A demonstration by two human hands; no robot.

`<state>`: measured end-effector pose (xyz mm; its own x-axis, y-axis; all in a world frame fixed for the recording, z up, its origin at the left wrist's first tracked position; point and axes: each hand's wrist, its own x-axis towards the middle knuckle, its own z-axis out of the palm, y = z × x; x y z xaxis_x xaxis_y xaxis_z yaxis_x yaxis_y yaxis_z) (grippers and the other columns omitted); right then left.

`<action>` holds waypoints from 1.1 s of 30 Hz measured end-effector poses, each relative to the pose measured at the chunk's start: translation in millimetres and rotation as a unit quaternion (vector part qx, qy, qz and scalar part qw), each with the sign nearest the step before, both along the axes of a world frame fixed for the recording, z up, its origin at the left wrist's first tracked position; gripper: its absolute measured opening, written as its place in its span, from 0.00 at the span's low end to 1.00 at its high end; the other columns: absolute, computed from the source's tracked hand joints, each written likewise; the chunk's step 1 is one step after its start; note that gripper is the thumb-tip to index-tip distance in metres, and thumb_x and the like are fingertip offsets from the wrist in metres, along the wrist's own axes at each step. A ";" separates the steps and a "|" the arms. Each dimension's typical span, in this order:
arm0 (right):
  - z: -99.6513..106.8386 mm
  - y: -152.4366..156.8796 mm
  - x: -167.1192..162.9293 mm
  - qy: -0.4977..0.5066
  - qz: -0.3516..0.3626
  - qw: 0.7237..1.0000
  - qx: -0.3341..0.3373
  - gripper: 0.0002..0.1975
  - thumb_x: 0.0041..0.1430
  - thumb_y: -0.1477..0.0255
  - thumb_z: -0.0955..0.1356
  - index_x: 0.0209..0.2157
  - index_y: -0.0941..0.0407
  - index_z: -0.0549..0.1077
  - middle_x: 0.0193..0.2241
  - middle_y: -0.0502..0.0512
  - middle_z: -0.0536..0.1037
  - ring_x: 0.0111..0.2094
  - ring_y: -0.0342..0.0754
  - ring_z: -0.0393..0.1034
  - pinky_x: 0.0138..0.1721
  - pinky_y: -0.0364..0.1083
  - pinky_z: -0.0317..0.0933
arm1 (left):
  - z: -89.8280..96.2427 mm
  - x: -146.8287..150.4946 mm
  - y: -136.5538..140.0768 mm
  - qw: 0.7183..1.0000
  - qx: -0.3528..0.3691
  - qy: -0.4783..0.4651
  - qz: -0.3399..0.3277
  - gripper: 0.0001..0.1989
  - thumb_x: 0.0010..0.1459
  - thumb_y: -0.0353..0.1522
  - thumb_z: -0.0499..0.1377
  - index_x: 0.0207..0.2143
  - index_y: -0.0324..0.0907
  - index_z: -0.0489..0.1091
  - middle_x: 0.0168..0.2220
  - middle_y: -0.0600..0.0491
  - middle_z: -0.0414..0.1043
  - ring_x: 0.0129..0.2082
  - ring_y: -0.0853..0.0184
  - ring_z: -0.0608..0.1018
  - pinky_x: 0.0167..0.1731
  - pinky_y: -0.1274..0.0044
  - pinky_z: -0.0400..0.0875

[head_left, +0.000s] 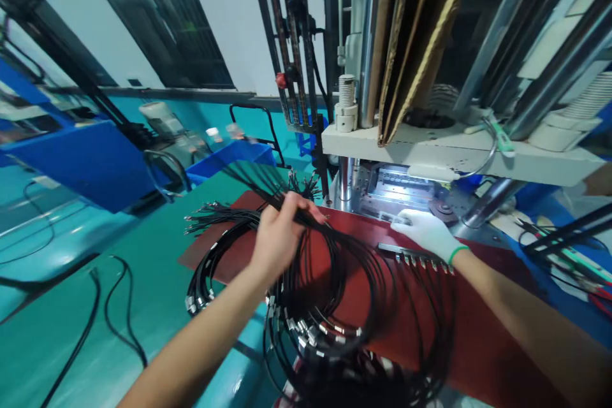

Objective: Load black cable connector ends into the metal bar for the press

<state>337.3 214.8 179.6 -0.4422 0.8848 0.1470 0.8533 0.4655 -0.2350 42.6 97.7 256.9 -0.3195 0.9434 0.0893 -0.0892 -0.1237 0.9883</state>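
Observation:
My bare left hand (281,229) is closed around a bundle of black cables (258,188), whose loose ends fan out to the upper left. From that grip the cables loop down to the right. My right hand (425,231), in a white glove with a green cuff, reaches to the front of the lit press bed (401,183). Its fingers are drawn together, and what they hold, if anything, is too small to name. Just below the glove lies a metal strip (389,247) with a row of cable ends along it. More coiled cables (215,255) with silvery connectors rest on the red mat (478,319).
The press's pale plate (468,156) hangs above the bed between steel posts, with cardboard sheets (425,44) standing on it. Two loose cables (127,306) lie on the green table (162,261) at left. A blue bin (239,156) stands behind. Tools and wires (578,255) crowd the right.

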 end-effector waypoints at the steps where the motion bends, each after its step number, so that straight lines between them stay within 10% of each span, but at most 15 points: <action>1: -4.0 -5.2 -2.2 0.000 -0.009 1.000 0.004 0.16 0.61 0.57 0.65 0.34 0.54 0.76 0.32 0.54 0.77 0.32 0.46 0.70 0.33 0.43 0.59 | -3.7 -23.4 13.8 0.982 -0.064 0.158 0.079 0.18 0.63 0.46 0.48 0.28 0.43 0.61 0.23 0.53 0.68 0.28 0.64 0.75 0.31 0.75 0.68; 2: -7.4 -8.6 -4.4 0.001 -0.016 1.000 0.012 0.16 0.62 0.58 0.64 0.35 0.55 0.76 0.35 0.55 0.77 0.34 0.48 0.70 0.35 0.44 0.59 | -7.3 -43.5 25.9 0.926 -0.163 0.322 0.111 0.20 0.62 0.47 0.49 0.25 0.43 0.61 0.21 0.52 0.67 0.30 0.61 0.76 0.32 0.74 0.68; 6: -15.2 -9.0 -9.7 0.007 -0.003 1.000 0.029 0.14 0.62 0.61 0.65 0.37 0.56 0.76 0.36 0.57 0.74 0.41 0.50 0.67 0.41 0.46 0.58 | -20.9 -66.1 48.8 0.836 -0.236 0.487 0.091 0.22 0.51 0.46 0.62 0.16 0.43 0.59 0.18 0.46 0.66 0.37 0.45 0.77 0.38 0.65 0.66; 11: -19.7 -1.7 -7.2 0.018 0.046 0.999 0.014 0.14 0.62 0.63 0.65 0.40 0.56 0.77 0.36 0.58 0.72 0.43 0.52 0.64 0.44 0.48 0.58 | -57.4 18.0 70.4 0.728 0.021 0.666 -0.164 0.13 0.63 0.40 0.52 0.41 0.41 0.70 0.45 0.43 0.72 0.46 0.56 0.74 0.46 0.68 0.66; 18: -16.6 8.6 6.0 0.063 0.094 0.993 -0.021 0.15 0.63 0.63 0.64 0.42 0.55 0.79 0.33 0.56 0.72 0.39 0.50 0.65 0.41 0.47 0.59 | -110.6 63.2 141.0 0.722 0.150 0.583 -0.342 0.12 0.64 0.34 0.54 0.47 0.39 0.69 0.43 0.46 0.70 0.45 0.63 0.71 0.49 0.72 0.66; 26: -20.7 19.6 7.5 0.230 0.044 0.971 -0.052 0.13 0.61 0.67 0.63 0.32 0.57 0.77 0.33 0.57 0.76 0.38 0.50 0.67 0.46 0.50 0.59 | -119.0 55.3 141.4 0.741 0.156 0.528 -0.384 0.17 0.67 0.37 0.50 0.50 0.37 0.69 0.44 0.45 0.71 0.45 0.62 0.71 0.49 0.72 0.65; 33: -11.4 16.0 24.7 0.428 -0.118 0.894 -0.067 0.19 0.63 0.54 0.57 0.35 0.55 0.65 0.23 0.49 0.65 0.20 0.42 0.58 0.20 0.43 0.56 | -122.2 53.9 141.3 0.759 0.162 0.502 -0.380 0.16 0.66 0.37 0.51 0.50 0.38 0.69 0.43 0.45 0.71 0.45 0.61 0.71 0.48 0.70 0.65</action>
<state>362.0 230.8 168.2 -0.0179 0.9737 0.2271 0.4052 0.2148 -0.8887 96.5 239.0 134.6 0.6902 0.6969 0.1946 0.5218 -0.6658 0.5334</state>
